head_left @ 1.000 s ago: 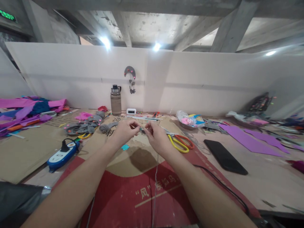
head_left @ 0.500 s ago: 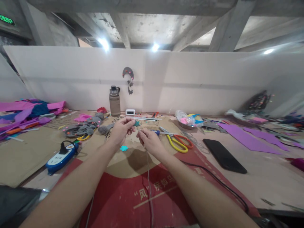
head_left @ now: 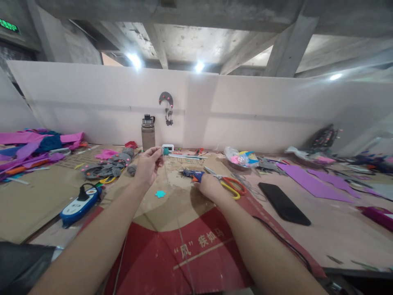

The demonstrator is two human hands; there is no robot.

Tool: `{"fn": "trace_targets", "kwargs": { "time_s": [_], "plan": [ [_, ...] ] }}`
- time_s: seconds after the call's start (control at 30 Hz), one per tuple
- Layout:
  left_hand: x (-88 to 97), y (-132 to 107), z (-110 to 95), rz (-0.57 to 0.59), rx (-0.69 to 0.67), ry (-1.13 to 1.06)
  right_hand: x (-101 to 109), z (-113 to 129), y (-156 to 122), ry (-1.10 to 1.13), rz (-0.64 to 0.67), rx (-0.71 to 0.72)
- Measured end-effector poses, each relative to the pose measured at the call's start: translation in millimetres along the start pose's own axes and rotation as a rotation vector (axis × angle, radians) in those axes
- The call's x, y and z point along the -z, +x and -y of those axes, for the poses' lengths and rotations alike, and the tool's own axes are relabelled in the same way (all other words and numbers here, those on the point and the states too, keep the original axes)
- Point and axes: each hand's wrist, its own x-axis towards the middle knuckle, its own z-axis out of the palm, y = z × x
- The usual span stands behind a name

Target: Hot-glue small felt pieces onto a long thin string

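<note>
My left hand [head_left: 148, 167] is raised over the mat with thumb and fingers pinched on a small teal felt piece [head_left: 166, 151]. A thin grey string [head_left: 180, 233] runs from near that piece down toward me. My right hand [head_left: 209, 187] is closed around the handle of a blue hot glue gun [head_left: 198, 175] with an orange trigger, its nozzle facing left. The palm hides part of the handle. A turquoise flower cutout [head_left: 160, 194] lies flat on the mat between my hands. Scissors [head_left: 236, 185] with red and yellow handles lie just beyond my right hand.
At left stands a blue-and-white power strip [head_left: 80, 205], near grey felt pieces [head_left: 107, 166]. A bottle [head_left: 148, 133] stands by the back wall. To the right are a black phone [head_left: 284, 203], purple sheets [head_left: 313, 182] and a dish with plastic packets [head_left: 241, 157].
My right hand has left the string near the teal piece, moved right and gripped the glue gun. My left hand, still holding the teal piece, has shifted slightly left and up.
</note>
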Motion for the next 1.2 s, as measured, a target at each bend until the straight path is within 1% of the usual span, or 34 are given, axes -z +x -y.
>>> {"fn": "trace_targets", "kwargs": {
  "time_s": [0.03, 0.1, 0.17, 0.23, 0.3, 0.33, 0.4, 0.43, 0.47, 0.5, 0.53, 0.6, 0.7, 0.8, 0.9, 1.07, 1.2],
  "plan": [
    [-1.4, -1, 1, 0.012, 0.003, 0.012, -5, -2, 0, -0.003, 0.013, -0.079],
    [-3.4, -3, 2, 0.035, 0.018, 0.03, -11, -4, 2, 0.005, 0.058, -0.188],
    [-3.6, -4, 4, 0.042, 0.04, 0.035, -12, -4, 6, 0.04, 0.087, -0.215],
    [-2.2, -3, 6, 0.028, 0.064, 0.032, -10, -2, 10, 0.149, 0.084, -0.233],
    [-0.1, -1, 8, 0.006, 0.078, 0.028, -4, 3, 13, 0.314, 0.036, -0.259],
    [0.8, -1, 8, -0.002, 0.082, 0.024, 0, 8, 12, 0.401, -0.008, -0.271],
    [2.2, 0, 9, -0.01, 0.083, 0.015, 10, 21, 10, 0.475, -0.07, -0.248],
    [2.6, 1, 9, -0.011, 0.083, 0.01, 16, 28, 7, 0.55, -0.121, -0.22],
    [2.9, 1, 10, -0.01, 0.085, 0.006, 21, 35, 4, 0.631, -0.174, -0.168],
    [3.1, 1, 10, -0.01, 0.088, 0.002, 26, 42, 0, 0.7, -0.193, -0.129],
    [3.3, 2, 10, -0.012, 0.091, -0.002, 30, 49, -4, 0.757, -0.196, -0.094],
    [3.9, 2, 10, -0.014, 0.092, -0.01, 35, 58, -12, 0.819, -0.158, 0.005],
    [5.5, 4, 10, -0.02, 0.088, -0.021, 36, 63, -19, 0.755, -0.137, 0.133],
    [7.6, 6, 11, -0.024, 0.085, -0.019, 35, 64, -22, 0.592, -0.181, 0.214],
    [8.8, 7, 12, -0.031, 0.076, -0.012, 35, 65, -22, 0.501, -0.2, 0.273],
    [8.3, 6, 11, -0.037, 0.069, 0.021, 36, 65, -23, 0.44, -0.163, 0.282],
    [7.0, 5, 10, -0.035, 0.064, 0.045, 35, 64, -24, 0.409, -0.165, 0.264]
  ]
}}
